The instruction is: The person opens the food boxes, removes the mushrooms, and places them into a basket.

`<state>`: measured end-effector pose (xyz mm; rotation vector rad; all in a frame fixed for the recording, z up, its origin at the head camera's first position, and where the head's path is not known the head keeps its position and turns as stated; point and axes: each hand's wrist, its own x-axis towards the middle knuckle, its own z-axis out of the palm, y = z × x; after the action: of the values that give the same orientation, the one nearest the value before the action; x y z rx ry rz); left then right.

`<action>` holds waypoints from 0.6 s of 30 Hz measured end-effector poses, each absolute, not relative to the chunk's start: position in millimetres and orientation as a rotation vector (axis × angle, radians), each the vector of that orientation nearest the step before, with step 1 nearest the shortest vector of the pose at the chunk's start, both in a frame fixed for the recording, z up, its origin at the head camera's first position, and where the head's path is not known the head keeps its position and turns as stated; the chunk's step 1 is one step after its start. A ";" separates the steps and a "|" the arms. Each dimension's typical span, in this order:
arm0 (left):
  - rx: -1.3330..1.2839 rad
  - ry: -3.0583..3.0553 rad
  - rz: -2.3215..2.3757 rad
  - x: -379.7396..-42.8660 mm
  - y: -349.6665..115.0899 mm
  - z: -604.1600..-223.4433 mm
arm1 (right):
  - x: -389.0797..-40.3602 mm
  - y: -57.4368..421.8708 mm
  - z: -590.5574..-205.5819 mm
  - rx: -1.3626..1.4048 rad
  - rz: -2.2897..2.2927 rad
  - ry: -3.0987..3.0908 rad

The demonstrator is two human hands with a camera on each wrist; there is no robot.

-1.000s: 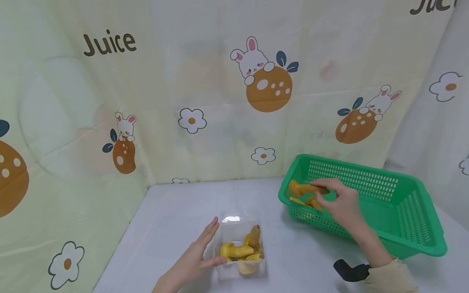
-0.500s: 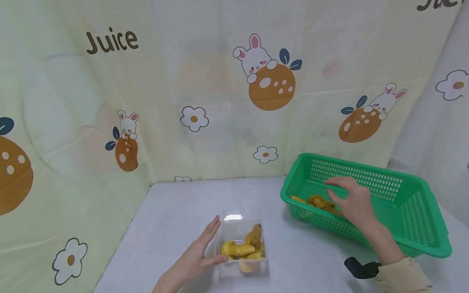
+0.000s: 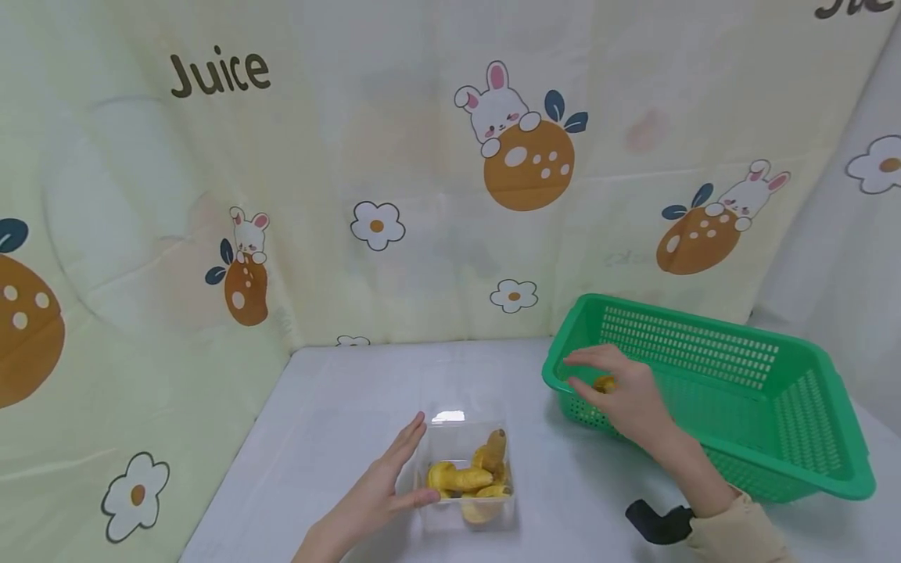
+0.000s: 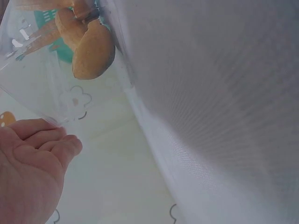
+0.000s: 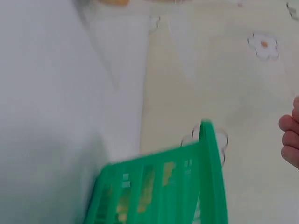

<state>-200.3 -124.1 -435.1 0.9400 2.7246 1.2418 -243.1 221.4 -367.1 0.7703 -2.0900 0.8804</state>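
A clear plastic box [image 3: 429, 516] holding several yellow-brown mushrooms [image 3: 461, 478] stands on the table in the head view. My left hand [image 3: 376, 493] rests against its left side, fingers straight and thumb at the front rim. The left wrist view shows this hand [image 4: 35, 161] beside the clear wall, with mushrooms [image 4: 93, 51] inside. Over the left end of a green basket [image 3: 746, 407], my right hand [image 3: 629, 399] has thumb and forefinger apart, nothing visible between them. Behind it a mushroom [image 3: 604, 383] shows in the basket; the hand hides any others. Its fingertips [image 5: 290, 137] edge into the right wrist view.
The basket's raised rim [image 3: 841, 453] borders the table's right side. A black strap-like piece [image 3: 660, 522] hangs by the right sleeve [image 3: 739, 532]. A printed curtain [image 3: 422, 156] hangs behind the white table [image 3: 338, 414].
My right hand let go of a mushroom inside the basket, then moved left, away from the basket's middle. My left hand stays at the box. The head view shifted slightly.
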 end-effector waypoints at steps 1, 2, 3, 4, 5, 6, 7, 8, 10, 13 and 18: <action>0.939 2.722 1.242 -200.4 -124.1 -435.0 | -241.7 213.5 -367.1 0.805 0.883 -2.111; 0.940 2.722 1.240 -200.6 -124.2 -435.0 | -240.1 205.5 -367.5 0.834 0.887 -2.145; 0.942 2.724 1.238 -200.7 -124.3 -435.0 | -238.2 196.9 -368.0 0.876 0.891 -2.180; 0.946 2.726 1.236 -201.0 -124.4 -434.8 | -235.9 188.5 -368.8 0.911 0.894 -2.225; 0.947 2.725 1.237 -201.3 -124.4 -434.6 | -233.5 179.8 -369.6 0.945 0.903 -2.277; 0.946 2.724 1.237 -201.6 -124.4 -434.6 | -231.5 171.2 -370.9 0.984 0.910 -2.323; 0.945 2.723 1.236 -201.8 -124.4 -434.5 | -229.4 162.8 -372.4 1.023 0.920 -2.374; 0.949 2.727 1.232 -202.0 -124.3 -434.5 | -227.8 154.8 -374.4 1.061 0.932 -2.420; 0.957 2.724 1.236 -202.2 -124.4 -434.6 | -225.8 139.8 -378.9 1.139 0.964 -2.503; 0.971 2.731 1.227 -202.4 -124.6 -435.3 | -225.7 120.2 -387.9 1.239 1.020 -2.602; 0.991 2.733 1.233 -201.7 -125.0 -436.0 | -230.3 97.6 -404.8 1.368 1.021 -2.695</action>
<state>-201.7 -125.0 -436.0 0.9912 2.7334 1.2327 -230.3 97.6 -404.8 1.3682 -2.6946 1.0207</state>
